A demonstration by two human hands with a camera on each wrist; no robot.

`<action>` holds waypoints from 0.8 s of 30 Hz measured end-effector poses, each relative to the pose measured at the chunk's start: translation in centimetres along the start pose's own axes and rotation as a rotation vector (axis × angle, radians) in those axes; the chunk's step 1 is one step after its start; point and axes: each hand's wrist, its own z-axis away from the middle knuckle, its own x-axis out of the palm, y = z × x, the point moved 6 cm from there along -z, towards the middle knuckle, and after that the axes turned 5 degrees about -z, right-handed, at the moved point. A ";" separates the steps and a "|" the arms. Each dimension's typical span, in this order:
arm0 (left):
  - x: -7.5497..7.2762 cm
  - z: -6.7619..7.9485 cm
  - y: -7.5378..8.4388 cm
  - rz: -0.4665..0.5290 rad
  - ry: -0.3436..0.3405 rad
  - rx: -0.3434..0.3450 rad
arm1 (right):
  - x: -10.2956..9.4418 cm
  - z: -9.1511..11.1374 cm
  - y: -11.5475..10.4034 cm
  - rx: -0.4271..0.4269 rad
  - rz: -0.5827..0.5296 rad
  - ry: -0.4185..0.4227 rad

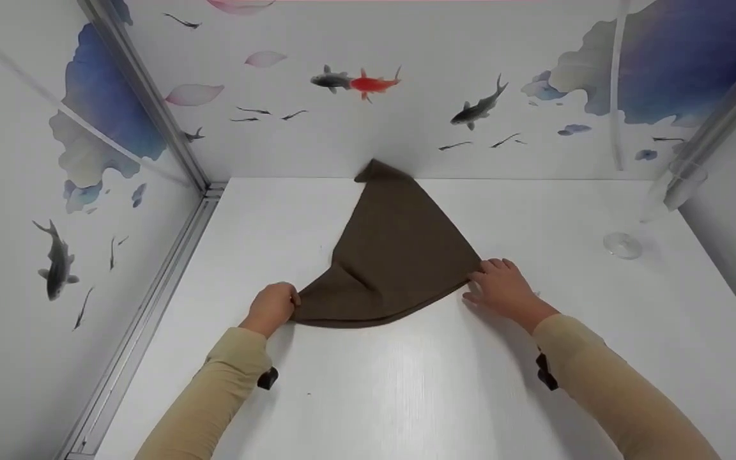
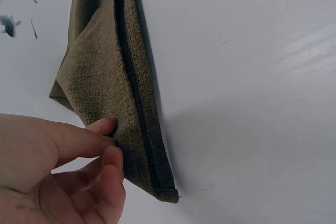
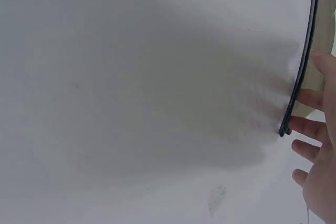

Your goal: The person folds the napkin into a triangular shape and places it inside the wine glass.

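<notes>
A brown cloth (image 1: pixel 406 249) lies folded into a rough fan shape, its narrow tip at the back edge of the table and its curved hemmed edge toward me. At its left corner my left hand (image 1: pixel 272 306) pinches the fabric between thumb and fingertips. The left wrist view shows the doubled hem (image 2: pixel 144 103) running past that pinch to a pointed corner. My right hand (image 1: pixel 502 287) is at the right corner, straight fingers spread and fingertips touching the edge. In the right wrist view only a dark strip of hem (image 3: pixel 304 61) and those fingers show.
The white table (image 1: pixel 393 396) meets a back wall (image 1: pixel 266 147) painted with fish and petals. Metal framing (image 1: pixel 183 236) runs along the left side. A clear stemmed glass (image 1: pixel 623 246) stands at the back right.
</notes>
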 end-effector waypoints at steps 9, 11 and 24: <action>0.4 -0.8 -0.3 -0.031 0.052 0.009 | -0.3 1.0 -0.9 -0.064 0.001 -0.011; 0.5 -1.0 -0.2 -0.043 0.057 0.015 | -0.2 1.3 -1.0 -0.078 -0.008 -0.019; 0.8 -2.4 -0.3 -0.083 0.019 -0.043 | 0.1 3.0 -1.7 -0.114 -0.070 -0.042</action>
